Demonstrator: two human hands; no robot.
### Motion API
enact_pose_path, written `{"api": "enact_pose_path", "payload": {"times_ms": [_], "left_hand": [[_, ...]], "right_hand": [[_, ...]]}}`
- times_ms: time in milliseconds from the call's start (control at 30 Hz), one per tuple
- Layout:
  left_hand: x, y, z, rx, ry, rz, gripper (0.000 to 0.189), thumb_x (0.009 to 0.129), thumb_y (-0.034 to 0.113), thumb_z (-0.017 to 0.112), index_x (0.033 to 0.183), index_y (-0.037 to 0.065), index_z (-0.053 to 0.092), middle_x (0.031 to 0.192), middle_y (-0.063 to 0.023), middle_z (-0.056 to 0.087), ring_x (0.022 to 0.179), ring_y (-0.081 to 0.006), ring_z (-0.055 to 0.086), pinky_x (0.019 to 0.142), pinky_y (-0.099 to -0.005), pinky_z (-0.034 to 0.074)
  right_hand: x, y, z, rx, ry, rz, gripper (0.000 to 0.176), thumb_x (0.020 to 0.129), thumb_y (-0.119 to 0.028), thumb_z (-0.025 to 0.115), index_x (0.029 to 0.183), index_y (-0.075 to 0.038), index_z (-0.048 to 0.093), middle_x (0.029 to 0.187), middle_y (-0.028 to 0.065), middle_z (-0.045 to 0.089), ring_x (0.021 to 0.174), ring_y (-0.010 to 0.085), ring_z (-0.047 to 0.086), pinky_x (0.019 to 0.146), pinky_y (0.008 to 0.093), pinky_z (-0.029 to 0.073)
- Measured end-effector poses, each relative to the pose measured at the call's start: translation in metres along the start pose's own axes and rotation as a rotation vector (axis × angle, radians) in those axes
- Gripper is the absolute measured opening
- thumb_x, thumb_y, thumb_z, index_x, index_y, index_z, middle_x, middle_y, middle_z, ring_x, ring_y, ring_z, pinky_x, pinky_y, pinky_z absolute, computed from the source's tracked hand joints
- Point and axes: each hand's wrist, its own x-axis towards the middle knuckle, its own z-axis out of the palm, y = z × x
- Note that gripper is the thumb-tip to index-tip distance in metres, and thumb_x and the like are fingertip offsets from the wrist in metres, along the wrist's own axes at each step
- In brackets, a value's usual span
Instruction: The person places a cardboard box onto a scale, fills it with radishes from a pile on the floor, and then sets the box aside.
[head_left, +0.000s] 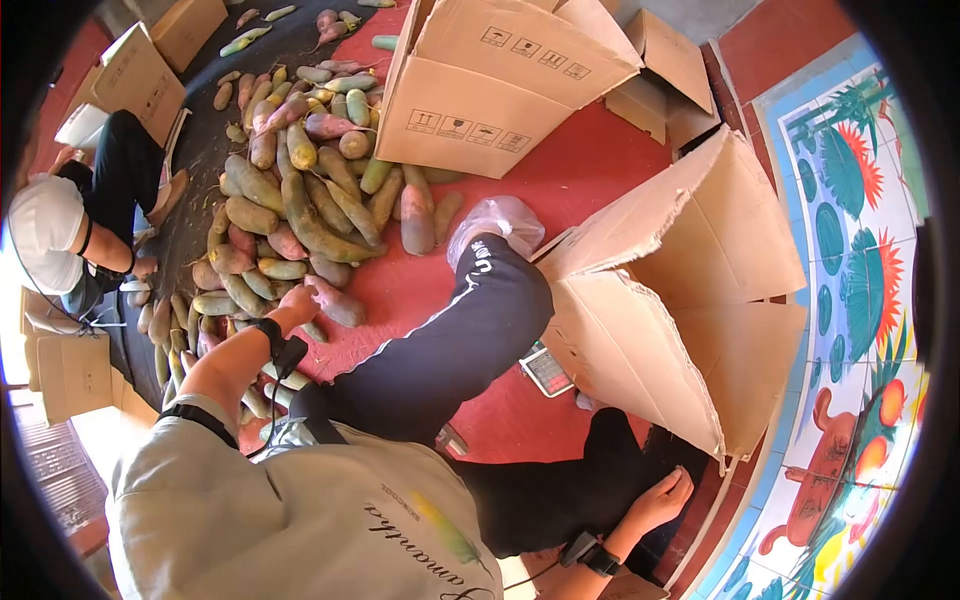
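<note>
Apparently the reddish root [340, 304] was a dense, stiff thing, lying on the red floor covering [400, 285] at the right edge of the heap of roots [255, 220], one end right at the left grip [297, 306]. Whether that hand had closed around it or merely touched it could not be told from this angle. The right grip [658, 500] was loosely curled with nothing visible in it, well apart from the heap, beside a dark trouser leg [550, 490]. Judging by its plump shape, the root probably weighed enough to swing or twist if lifted by one end; the thick middle looked the surer hold. Its skin (fairly dull, by the look of it) seemed unlikely to slip much, though a hard knock could have bruised it
</note>
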Motion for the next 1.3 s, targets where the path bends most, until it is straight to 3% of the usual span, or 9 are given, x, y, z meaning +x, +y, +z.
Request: {"api": "enact_pose_path", "payload": {"times_ms": [133,633,700,800,867,933,1067,1200,1300], "left_hand": [[0.002,-0.005,0.006,0.006,-0.022,-0.106,0.047,0.076,0.021,0.057,0.121,0.010,0.049,0.123,-0.0198,0.045,0.113,-0.0364,0.046,0.094,-0.0402,0.040],[0.047,0.002,0.039,0.185,-0.094,-0.147,0.077,0.065,0.007,0.066,0.133,0.006,0.029,0.132,-0.0246,0.028,0.114,-0.0375,0.045,0.093,-0.0381,0.042],[0.046,0.017,0.020,0.168,-0.151,-0.271,0.075,0.062,0.012,0.073,0.128,0.004,0.036,0.130,-0.0242,0.032,0.113,-0.0363,0.046,0.089,-0.0360,0.045],[0.056,0.005,0.014,0.350,-0.317,-0.221,0.072,0.060,0.019,0.078,0.121,0.004,0.044,0.125,-0.0227,0.040,0.110,-0.0361,0.049,0.088,-0.0350,0.046],[0.049,0.012,0.004,0.333,-0.240,-0.263,0.071,0.056,0.024,0.081,0.116,0.002,0.050,0.115,-0.0231,0.049,0.110,-0.0346,0.050,0.088,-0.0345,0.046],[0.066,-0.010,0.013,0.569,-0.412,0.005,0.068,0.058,0.028,0.079,0.115,0.000,0.053,0.107,-0.0228,0.055,0.110,-0.0334,0.050,0.088,-0.0341,0.046],[0.034,0.041,-0.026,0.367,-0.298,-0.037,0.066,0.064,0.034,0.074,0.115,-0.001,0.052,0.110,-0.0249,0.055,0.111,-0.0342,0.050,0.087,-0.0343,0.046],[0.022,0.055,-0.012,0.364,-0.273,0.045,0.064,0.066,0.034,0.072,0.114,-0.001,0.050,0.109,-0.0226,0.056,0.108,-0.0326,0.053,0.086,-0.0354,0.046],[0.004,0.081,-0.010,0.343,-0.364,0.146,0.056,0.067,0.031,0.072,0.109,-0.001,0.051,0.106,-0.0182,0.060,0.099,-0.0226,0.060,0.081,-0.0368,0.049]], "right_hand": [[-0.001,0.000,-0.002,-0.013,-0.020,0.017,0.022,0.091,-0.011,0.045,0.093,0.006,0.058,0.088,0.0186,0.057,0.080,0.0336,0.056,0.070,0.0391,0.046],[0.000,0.007,0.000,-0.127,-0.086,0.026,0.021,0.091,-0.011,0.044,0.091,0.006,0.057,0.086,0.0186,0.056,0.078,0.0341,0.056,0.069,0.0394,0.046],[0.000,0.005,0.000,-0.090,-0.074,-0.011,0.021,0.091,-0.011,0.044,0.090,0.006,0.057,0.085,0.0191,0.056,0.077,0.0345,0.055,0.068,0.0398,0.046],[0.001,0.004,0.001,-0.090,-0.066,-0.021,0.020,0.091,-0.010,0.045,0.090,0.006,0.057,0.085,0.0194,0.056,0.077,0.0347,0.055,0.068,0.0401,0.046],[0.001,0.004,0.001,-0.090,-0.067,-0.013,0.020,0.091,-0.010,0.045,0.090,0.006,0.057,0.085,0.0193,0.056,0.077,0.0347,0.055,0.068,0.0401,0.046],[0.001,0.002,0.001,-0.090,-0.068,-0.004,0.020,0.091,-0.010,0.045,0.090,0.006,0.057,0.085,0.0192,0.056,0.077,0.0347,0.055,0.068,0.0402,0.046],[0.000,0.001,0.000,-0.087,-0.054,-0.008,0.021,0.091,-0.011,0.045,0.090,0.005,0.057,0.085,0.0186,0.057,0.077,0.0343,0.056,0.068,0.0399,0.046],[0.000,0.002,0.001,-0.086,-0.037,-0.003,0.019,0.089,-0.009,0.047,0.089,0.006,0.057,0.085,0.0188,0.057,0.077,0.0347,0.055,0.068,0.0402,0.046],[-0.002,-0.001,0.001,-0.053,-0.025,0.022,0.018,0.089,-0.009,0.047,0.089,0.006,0.058,0.085,0.0187,0.057,0.077,0.0347,0.055,0.069,0.0401,0.046]]}}
